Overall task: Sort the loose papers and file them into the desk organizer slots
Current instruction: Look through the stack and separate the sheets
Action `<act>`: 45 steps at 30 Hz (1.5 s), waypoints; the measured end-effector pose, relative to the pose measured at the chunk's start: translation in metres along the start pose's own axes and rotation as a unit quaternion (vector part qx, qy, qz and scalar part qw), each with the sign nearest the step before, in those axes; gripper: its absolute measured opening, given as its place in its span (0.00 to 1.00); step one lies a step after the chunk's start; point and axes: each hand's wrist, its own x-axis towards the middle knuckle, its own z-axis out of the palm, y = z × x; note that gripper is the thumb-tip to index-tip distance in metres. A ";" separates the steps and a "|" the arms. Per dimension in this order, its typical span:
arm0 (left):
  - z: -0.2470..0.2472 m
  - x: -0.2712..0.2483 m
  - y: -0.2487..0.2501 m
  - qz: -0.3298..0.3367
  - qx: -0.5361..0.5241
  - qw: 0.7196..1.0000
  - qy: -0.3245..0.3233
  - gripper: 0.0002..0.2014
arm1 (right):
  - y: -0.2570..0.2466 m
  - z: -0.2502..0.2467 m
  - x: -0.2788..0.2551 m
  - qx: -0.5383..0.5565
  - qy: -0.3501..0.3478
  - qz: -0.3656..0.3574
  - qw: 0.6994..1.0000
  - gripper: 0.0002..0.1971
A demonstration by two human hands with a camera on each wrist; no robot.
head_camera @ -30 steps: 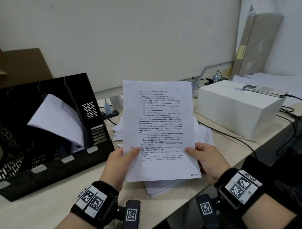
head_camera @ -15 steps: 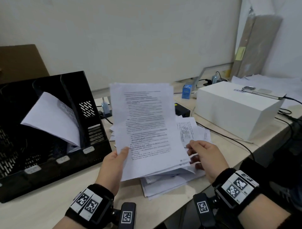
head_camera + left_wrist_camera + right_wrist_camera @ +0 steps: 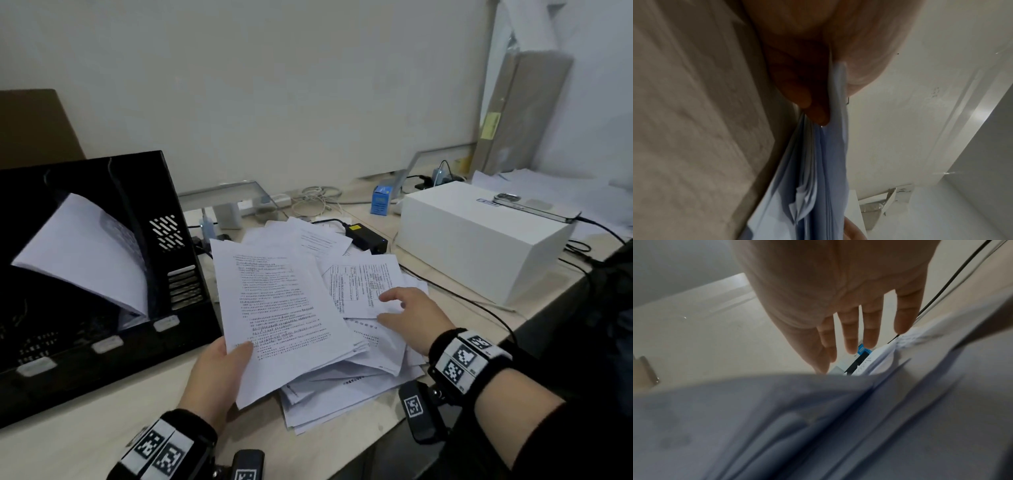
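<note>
My left hand pinches the lower left corner of a printed document, thumb on top, fingers beneath; in the left wrist view the fingers press against the sheets. The document tilts low over the messy pile of loose papers. My right hand hovers open over a table-printed sheet on that pile, its fingers straight and spread. The black desk organizer stands at the left with a curled white sheet in one slot.
A white box with a phone on top sits at the right, cables trailing past it. A black power adapter and a small blue box lie behind the pile. The desk's front edge runs close below the papers.
The document dropped from upright to low over the pile. My right hand let go of it and moved right onto the table-printed sheet. The left hand kept its hold.
</note>
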 end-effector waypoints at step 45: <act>0.026 -0.011 0.053 0.125 -0.020 0.988 -0.089 0.14 | -0.023 -0.003 -0.020 0.427 -0.139 0.075 0.890 0.15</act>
